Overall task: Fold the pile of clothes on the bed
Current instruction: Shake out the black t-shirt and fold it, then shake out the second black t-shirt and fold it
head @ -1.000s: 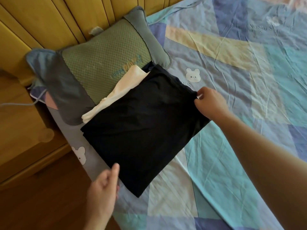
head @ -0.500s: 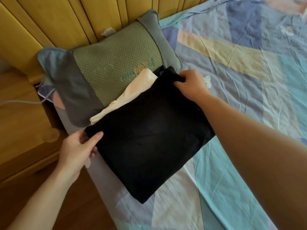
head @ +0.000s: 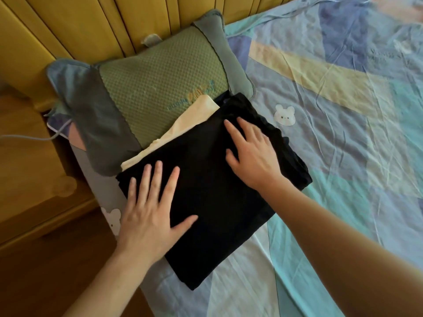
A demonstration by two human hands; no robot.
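Note:
A folded black garment lies flat on the bed near its left edge, partly on top of a folded cream garment whose edge sticks out toward the pillow. My left hand presses flat on the black garment's near left part, fingers straight and spread. My right hand presses flat on its far right part, close to the rumpled right edge.
A green and grey pillow leans against the yellow wooden headboard. The patchwork bedsheet spreads to the right. A wooden nightstand and a white cable are at the left, with wooden floor below.
Both hands let go of the black garment's edges and moved onto its top, now lying flat with fingers spread.

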